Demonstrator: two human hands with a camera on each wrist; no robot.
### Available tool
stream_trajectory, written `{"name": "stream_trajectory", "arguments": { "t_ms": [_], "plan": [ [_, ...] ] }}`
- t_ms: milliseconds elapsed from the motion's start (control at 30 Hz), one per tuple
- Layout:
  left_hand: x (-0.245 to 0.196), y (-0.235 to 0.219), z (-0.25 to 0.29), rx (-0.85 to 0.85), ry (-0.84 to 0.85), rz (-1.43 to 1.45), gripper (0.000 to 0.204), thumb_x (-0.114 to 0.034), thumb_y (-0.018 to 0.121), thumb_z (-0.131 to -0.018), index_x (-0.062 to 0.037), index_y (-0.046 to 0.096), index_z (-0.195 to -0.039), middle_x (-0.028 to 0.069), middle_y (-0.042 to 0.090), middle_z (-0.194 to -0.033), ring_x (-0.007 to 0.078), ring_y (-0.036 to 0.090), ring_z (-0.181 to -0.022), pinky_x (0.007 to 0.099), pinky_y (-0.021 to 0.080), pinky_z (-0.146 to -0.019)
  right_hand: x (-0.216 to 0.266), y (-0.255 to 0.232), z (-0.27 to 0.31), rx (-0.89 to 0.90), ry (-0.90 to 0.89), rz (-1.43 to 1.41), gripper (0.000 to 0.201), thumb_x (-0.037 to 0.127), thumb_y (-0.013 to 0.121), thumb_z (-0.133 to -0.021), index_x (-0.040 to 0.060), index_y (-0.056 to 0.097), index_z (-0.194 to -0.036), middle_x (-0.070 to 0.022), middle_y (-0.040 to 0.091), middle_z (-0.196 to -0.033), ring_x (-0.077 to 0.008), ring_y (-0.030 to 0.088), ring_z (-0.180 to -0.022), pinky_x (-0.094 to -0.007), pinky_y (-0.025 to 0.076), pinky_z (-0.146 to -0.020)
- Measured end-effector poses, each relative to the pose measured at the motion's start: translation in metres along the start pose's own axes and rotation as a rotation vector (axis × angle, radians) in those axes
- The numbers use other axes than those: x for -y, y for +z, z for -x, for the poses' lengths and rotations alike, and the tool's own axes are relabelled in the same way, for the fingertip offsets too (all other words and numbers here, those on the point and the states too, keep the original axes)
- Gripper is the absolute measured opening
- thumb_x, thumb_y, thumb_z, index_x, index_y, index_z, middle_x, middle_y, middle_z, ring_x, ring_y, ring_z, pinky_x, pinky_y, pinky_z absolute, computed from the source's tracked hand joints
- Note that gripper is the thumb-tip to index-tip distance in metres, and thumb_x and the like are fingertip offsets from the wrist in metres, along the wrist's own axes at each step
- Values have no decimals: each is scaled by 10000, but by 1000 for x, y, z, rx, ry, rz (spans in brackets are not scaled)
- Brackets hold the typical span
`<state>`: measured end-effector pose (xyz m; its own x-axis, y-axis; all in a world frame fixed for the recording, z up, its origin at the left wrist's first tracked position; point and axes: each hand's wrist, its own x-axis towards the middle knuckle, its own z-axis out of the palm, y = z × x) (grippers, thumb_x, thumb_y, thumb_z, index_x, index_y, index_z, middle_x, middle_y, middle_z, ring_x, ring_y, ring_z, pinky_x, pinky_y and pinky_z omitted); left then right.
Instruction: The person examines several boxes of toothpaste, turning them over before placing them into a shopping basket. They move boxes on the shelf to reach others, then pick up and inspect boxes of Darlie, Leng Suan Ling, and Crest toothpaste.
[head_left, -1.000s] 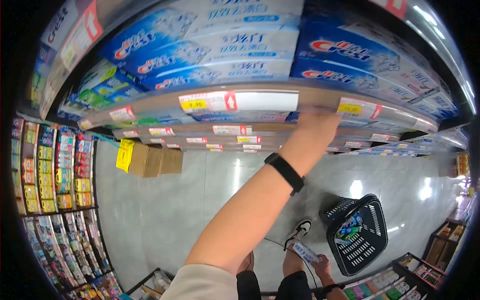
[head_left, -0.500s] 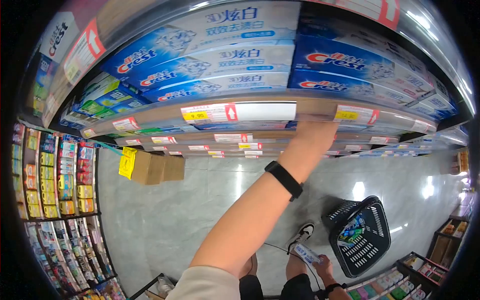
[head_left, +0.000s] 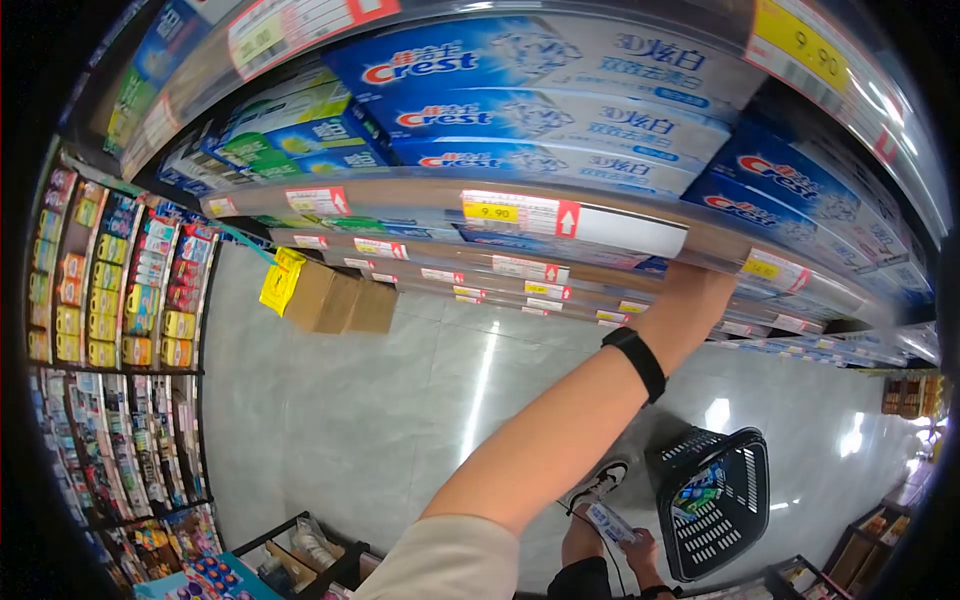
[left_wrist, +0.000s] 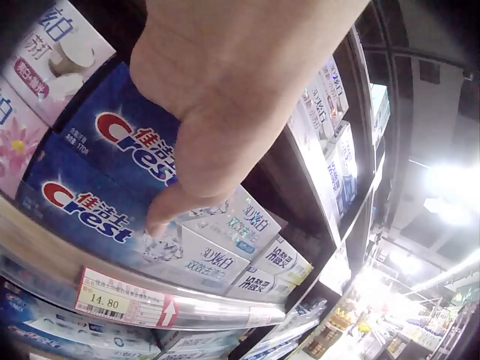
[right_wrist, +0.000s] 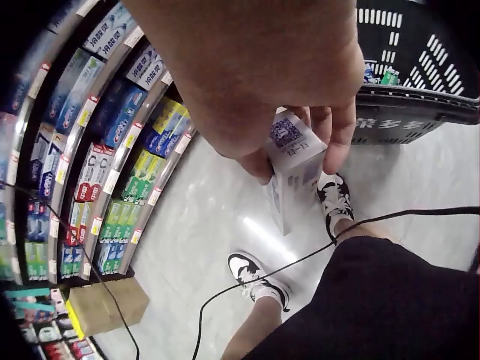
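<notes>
My left hand (head_left: 700, 285) reaches over the shelf's front edge in the head view. In the left wrist view its thumb (left_wrist: 166, 210) lies against the front of stacked blue and white Crest toothpaste boxes (left_wrist: 64, 199). The other fingers are hidden behind the hand, so I cannot tell whether they grip a box. Low beside my leg, my right hand (head_left: 637, 550) holds a slim white and blue toothpaste box (head_left: 608, 520). The right wrist view shows thumb and fingers pinching that box (right_wrist: 298, 154) near its end, which carries a QR code.
On the floor stands a black shopping basket (head_left: 745, 480) with several blue and green packs (head_left: 700, 495) inside. Cardboard boxes (head_left: 325, 300) sit below the shelving at left. A thin black cable (right_wrist: 289, 266) passes in front of my shoes. A clear-fronted shelf edge (head_left: 400, 195) carries price labels.
The head view has turned, so the shelf and my left arm appear further right. My left hand stays at the same toothpaste stack, and my right hand keeps holding its box.
</notes>
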<state>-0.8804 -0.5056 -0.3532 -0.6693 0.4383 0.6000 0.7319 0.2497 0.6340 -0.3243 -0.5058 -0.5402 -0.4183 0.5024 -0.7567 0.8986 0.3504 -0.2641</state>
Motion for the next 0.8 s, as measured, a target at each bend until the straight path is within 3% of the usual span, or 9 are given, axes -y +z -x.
{"name": "stream_trajectory", "arguments": {
  "t_ms": [100, 200, 300, 433, 533, 567, 633, 700, 800],
  "plan": [
    [-1, -3, 2, -32, 35, -75, 297, -75, 651, -855, 0, 718, -1135, 234, 621, -1288, 443, 549, -1256, 541, 446, -1055, -1, -3, -3, 43, 115, -42, 569, 227, 851, -700, 34, 672, -1204, -211, 742, -1054, -354, 723, -990, -432, 559, -868],
    [-4, -3, 5, -19, 40, -163, 310, -79, 635, -868, -4, 719, -1157, 240, 614, -1303, 453, 538, -1266, 550, 434, -1071, -20, 8, -9, -47, -65, 5, 596, 257, 854, -691, 53, 664, -1218, -186, 746, -962, -305, 736, -828, -410, 577, -768],
    [-4, 5, 3, -95, 59, -188, 287, -92, 621, -879, -8, 729, -1131, 244, 626, -1283, 451, 554, -1246, 559, 437, -1061, -30, 14, -13, -37, -23, -57, 584, 240, 851, -700, 52, 664, -1220, -185, 747, -961, -294, 734, -809, -407, 580, -752],
    [0, 2, 5, -140, 86, -97, 189, -123, 619, -886, -32, 722, -1017, 224, 685, -1115, 417, 645, -1088, 540, 496, -956, -24, 12, -9, 22, -31, -73, 560, 236, 848, -717, 48, 672, -1214, -198, 743, -1039, -332, 719, -935, -430, 564, -837],
    [-2, -36, 5, 427, 9, -177, 72, -135, 628, -884, -69, 650, -863, 170, 686, -868, 368, 691, -851, 493, 535, -775, 10, 7, 0, 27, -2, 19, 565, 315, 853, -739, 59, 680, -1212, -207, 735, -1088, -347, 706, -1047, -423, 553, -909],
    [1, -34, 10, 231, 149, -143, 95, -157, 618, -894, -75, 662, -873, 173, 703, -895, 338, 704, -883, 488, 537, -771, 12, 5, 4, 34, 25, -22, 559, 334, 834, -759, 90, 671, -1235, -199, 726, -1136, -368, 689, -1088, -444, 538, -943],
    [-12, -45, -20, 713, -34, -370, 220, -178, 589, -905, -62, 707, -1051, 183, 726, -1117, 315, 713, -1049, 485, 549, -881, 13, 6, 9, 23, 82, 36, 567, 315, 817, -778, 115, 642, -1279, -199, 718, -1176, -373, 676, -1118, -458, 533, -955],
    [1, -32, -20, 559, 124, -543, 324, -163, 582, -886, -81, 700, -1177, 177, 711, -1204, 330, 685, -1130, 496, 540, -943, 17, 0, 9, 8, 66, -89, 535, 308, 804, -795, 106, 651, -1266, -196, 717, -1192, -361, 681, -1121, -445, 537, -946],
    [9, -28, -21, 488, 139, -566, 402, -160, 573, -876, -100, 667, -1262, 165, 695, -1254, 336, 657, -1179, 492, 537, -962, 13, 14, 6, 10, 67, -143, 525, 310, 798, -802, 98, 654, -1261, -192, 721, -1184, -361, 688, -1104, -430, 540, -935]
  ]
}}
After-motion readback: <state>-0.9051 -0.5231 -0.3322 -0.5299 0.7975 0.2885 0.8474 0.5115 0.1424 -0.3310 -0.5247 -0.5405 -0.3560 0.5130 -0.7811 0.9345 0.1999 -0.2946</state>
